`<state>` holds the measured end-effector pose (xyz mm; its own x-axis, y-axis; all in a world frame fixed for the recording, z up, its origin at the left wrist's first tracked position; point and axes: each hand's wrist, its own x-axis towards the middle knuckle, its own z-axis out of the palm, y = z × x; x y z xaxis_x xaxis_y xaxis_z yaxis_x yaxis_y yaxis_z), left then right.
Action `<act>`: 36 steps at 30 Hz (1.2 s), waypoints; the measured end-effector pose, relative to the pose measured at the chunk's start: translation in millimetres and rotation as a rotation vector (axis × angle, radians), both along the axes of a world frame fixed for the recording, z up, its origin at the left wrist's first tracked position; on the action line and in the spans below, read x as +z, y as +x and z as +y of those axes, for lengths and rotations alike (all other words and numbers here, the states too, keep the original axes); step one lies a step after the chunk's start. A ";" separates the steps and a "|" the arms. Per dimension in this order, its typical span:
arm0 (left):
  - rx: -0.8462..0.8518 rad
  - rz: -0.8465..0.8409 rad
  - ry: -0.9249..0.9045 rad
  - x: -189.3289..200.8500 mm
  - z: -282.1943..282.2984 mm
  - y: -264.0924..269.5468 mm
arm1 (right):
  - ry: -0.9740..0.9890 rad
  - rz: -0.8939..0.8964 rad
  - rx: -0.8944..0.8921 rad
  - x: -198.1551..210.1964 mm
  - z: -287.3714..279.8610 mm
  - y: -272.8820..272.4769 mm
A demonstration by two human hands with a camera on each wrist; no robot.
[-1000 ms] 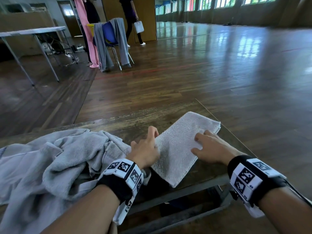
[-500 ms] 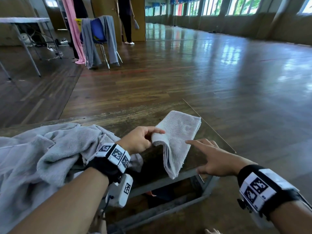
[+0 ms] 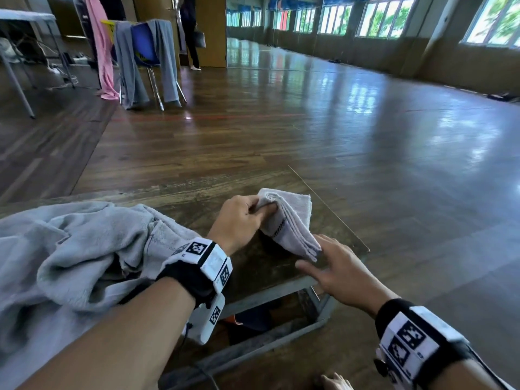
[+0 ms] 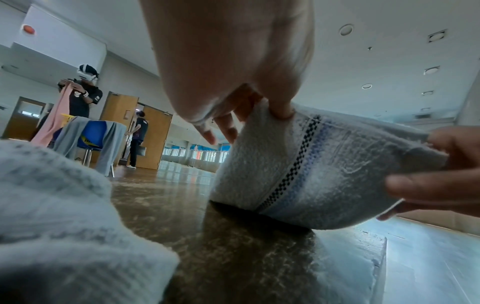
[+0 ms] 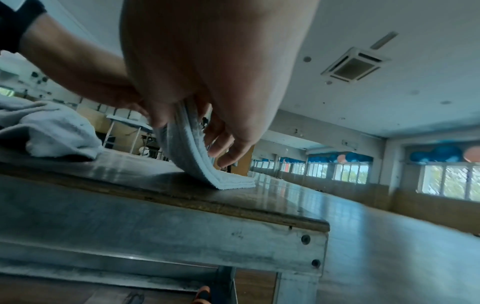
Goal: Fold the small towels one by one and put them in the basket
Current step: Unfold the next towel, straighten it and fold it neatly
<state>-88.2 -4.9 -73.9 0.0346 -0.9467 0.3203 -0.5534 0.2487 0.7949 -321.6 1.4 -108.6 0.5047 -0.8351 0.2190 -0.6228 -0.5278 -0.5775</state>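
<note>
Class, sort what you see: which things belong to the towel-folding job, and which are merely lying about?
Job: folded towel, left hand, right hand, towel pile, table.
Lying about: blue chair, grey cloths on it, pink cloth, far table.

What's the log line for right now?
left hand: pinches folded towel | right hand: grips its near end | folded towel: partly on table | grey cloth heap: at left

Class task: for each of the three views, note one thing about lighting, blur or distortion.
Head view: window glare streaks the polished floor. Left wrist view: the near towel pile is blurred, the folded towel sharper. Right wrist view: the right hand looms large, shaded.
</note>
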 end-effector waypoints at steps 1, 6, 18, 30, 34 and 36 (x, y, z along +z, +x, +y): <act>0.007 -0.033 0.013 -1.2 -1.1 -1.1 | 0.006 -0.047 -0.029 0.2 -2.1 -0.8; 0.094 -0.110 0.133 -8.9 -8.1 7.3 | 0.304 -0.253 -0.144 6.1 -15.3 -6.8; 0.211 -0.212 0.400 -45.4 -23.9 32.7 | 0.594 -0.083 -0.301 -2.9 -61.4 25.2; 0.271 -0.219 0.433 -57.2 -54.1 25.5 | 0.649 0.118 -0.380 -6.8 -97.6 42.8; 0.267 -0.205 0.400 -56.2 -54.7 20.7 | 0.607 0.215 -0.424 -3.5 -93.6 42.0; 0.267 -0.166 0.408 -55.3 -54.0 18.3 | 0.427 0.311 -0.441 -3.1 -91.8 37.3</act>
<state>-69.9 -58.9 -129.1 0.2724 -0.9608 -0.0518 -0.6824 -0.2309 0.6936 -284.3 -90.5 -111.7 0.0836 -0.9577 -0.2753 -0.8978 0.0474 -0.4378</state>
